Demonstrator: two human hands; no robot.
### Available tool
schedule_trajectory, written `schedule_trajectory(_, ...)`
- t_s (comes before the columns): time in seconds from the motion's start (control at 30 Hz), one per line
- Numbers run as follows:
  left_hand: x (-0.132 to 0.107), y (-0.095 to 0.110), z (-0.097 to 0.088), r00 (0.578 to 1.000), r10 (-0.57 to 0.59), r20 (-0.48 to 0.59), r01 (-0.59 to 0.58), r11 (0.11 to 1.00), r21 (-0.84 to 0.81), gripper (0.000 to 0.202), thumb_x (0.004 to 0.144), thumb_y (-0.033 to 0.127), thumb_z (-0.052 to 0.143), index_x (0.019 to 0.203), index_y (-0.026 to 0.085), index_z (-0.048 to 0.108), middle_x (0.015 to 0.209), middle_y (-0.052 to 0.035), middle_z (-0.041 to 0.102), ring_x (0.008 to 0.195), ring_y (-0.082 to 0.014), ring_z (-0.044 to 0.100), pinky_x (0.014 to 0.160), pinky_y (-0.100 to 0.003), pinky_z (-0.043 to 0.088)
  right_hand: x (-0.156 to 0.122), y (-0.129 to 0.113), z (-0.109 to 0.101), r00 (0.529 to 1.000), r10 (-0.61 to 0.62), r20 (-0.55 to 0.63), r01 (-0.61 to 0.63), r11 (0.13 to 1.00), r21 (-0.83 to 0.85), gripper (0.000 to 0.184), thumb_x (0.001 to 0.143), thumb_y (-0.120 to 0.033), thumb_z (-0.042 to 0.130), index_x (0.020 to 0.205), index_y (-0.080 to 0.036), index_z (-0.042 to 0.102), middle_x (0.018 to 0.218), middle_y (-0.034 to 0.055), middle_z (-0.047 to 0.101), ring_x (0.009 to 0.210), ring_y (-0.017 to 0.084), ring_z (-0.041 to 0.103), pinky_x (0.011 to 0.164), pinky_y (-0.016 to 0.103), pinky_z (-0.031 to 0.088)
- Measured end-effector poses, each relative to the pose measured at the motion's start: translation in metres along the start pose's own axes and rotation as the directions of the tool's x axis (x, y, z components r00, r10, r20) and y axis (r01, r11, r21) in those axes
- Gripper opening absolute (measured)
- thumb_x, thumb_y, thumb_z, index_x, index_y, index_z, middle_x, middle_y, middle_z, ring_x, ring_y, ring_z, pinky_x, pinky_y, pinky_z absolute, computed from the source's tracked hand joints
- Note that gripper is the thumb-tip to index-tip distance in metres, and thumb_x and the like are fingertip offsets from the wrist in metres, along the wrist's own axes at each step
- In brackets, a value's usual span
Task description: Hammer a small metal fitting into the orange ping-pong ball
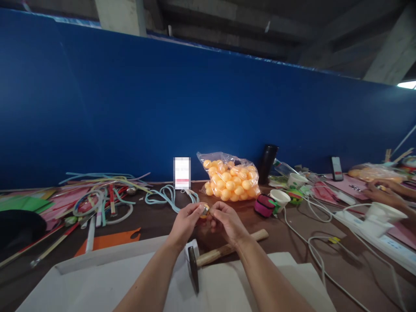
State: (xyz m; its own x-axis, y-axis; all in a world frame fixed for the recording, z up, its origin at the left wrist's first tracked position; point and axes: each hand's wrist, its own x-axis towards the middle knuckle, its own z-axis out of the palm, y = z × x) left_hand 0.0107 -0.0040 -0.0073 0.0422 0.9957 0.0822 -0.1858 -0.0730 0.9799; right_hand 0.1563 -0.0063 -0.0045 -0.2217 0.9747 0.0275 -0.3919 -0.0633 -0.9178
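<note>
My left hand (186, 222) pinches a small shiny, rounded piece (204, 211) with silver and gold-orange on it. What kind of thing it is, I cannot make out. My right hand (227, 221) is closed, its thumb and fingertips pressed together at the right edge of this piece. Both hands are above the dark tabletop, in front of a clear bag of orange table-tennis balls (230, 184). Below and between my forearms lies a hammer (193, 268), its wooden handle pointing up to the right, partly covered by my right arm.
Tubes, strips and coloured sheets (97, 201) crowd the left. Pale blue tubing (162, 197) lies near a phone-like screen (182, 173). Rightwards are a paper cup (279, 199), a black bottle (269, 162), cables and a power strip (394, 249). Another person's hands (381, 193) work far right.
</note>
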Motion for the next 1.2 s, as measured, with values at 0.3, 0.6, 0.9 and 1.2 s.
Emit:
schedule_trajectory(0.3, 0.004, 0.0, -0.001, 0.998, -0.003, 0.062, 0.01, 0.994, -0.108, 0.047, 0.07, 0.048, 0.071, 0.101, 0.012, 0.072, 0.089, -0.0109, 0.07, 0.075, -0.0195, 0.063, 0.071, -0.032, 0.05, 0.0, 0.001, -0.001, 1.0, -0.011, 0.019, 0.011, 1.0, 0.012, 0.019, 0.073, -0.03, 0.068, 0.077, -0.018, 0.055, 0.062, -0.0029, 0.064, 0.049, 0.009, 0.054, 0.045, 0.019, 0.048)
schedule_trajectory(0.6, 0.001, 0.003, 0.001, 1.0, 0.015, 0.006, -0.015, 0.999, -0.028, 0.044, 0.068, 0.047, 0.071, 0.097, 0.013, 0.073, 0.093, -0.011, 0.07, 0.077, -0.0214, 0.063, 0.068, -0.031, 0.051, 0.0, 0.0, -0.003, 1.0, 0.01, 0.022, -0.009, 0.999, -0.043, 0.03, 0.076, -0.042, 0.07, 0.079, -0.017, 0.055, 0.066, -0.0011, 0.065, 0.05, 0.009, 0.054, 0.046, 0.02, 0.047)
schedule_trajectory(0.9, 0.002, -0.002, 0.0, 0.999, 0.044, -0.031, -0.042, 0.998, 0.039, 0.043, 0.067, 0.048, 0.071, 0.094, 0.015, 0.074, 0.088, -0.0105, 0.072, 0.076, -0.0225, 0.065, 0.065, -0.03, 0.051, 0.004, 0.004, -0.001, 1.0, -0.006, -0.002, 0.005, 0.994, -0.111, 0.035, 0.072, -0.042, 0.074, 0.072, -0.019, 0.048, 0.054, -0.0058, 0.059, 0.044, 0.009, 0.052, 0.042, 0.021, 0.045)
schedule_trajectory(1.2, 0.004, -0.005, -0.001, 1.0, 0.003, -0.011, -0.003, 1.0, 0.029, 0.049, 0.069, 0.051, 0.069, 0.098, 0.012, 0.072, 0.09, -0.0107, 0.071, 0.07, -0.019, 0.063, 0.06, -0.027, 0.05, 0.007, 0.009, -0.003, 1.0, -0.024, 0.013, 0.026, 0.99, -0.138, 0.033, 0.074, -0.041, 0.072, 0.072, -0.02, 0.047, 0.054, -0.005, 0.061, 0.043, 0.01, 0.053, 0.041, 0.021, 0.045)
